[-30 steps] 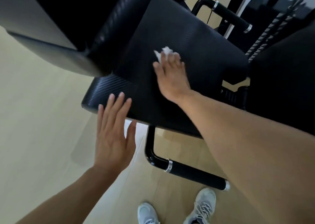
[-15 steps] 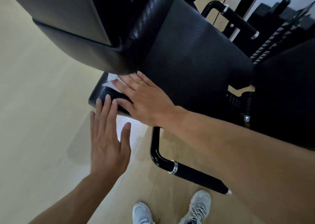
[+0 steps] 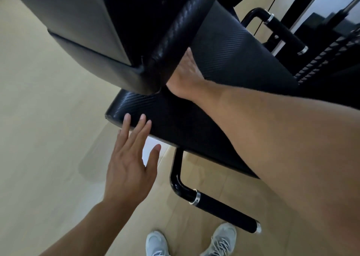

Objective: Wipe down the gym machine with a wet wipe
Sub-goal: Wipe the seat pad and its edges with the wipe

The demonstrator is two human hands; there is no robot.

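Seat pad (image 3: pixel 194 131) of the gym machine, textured black vinyl: you are reaching your right hand (image 3: pixel 185 76) across it, under the back pad (image 3: pixel 175 32). Its fingers and the wet wipe are hidden, so their state cannot be told. Your left hand (image 3: pixel 130 170) is hovering with fingers straight at the front edge. The upholstery is probably yielding slightly; the wipe is limp, best pressed flat. No lettering is showing.
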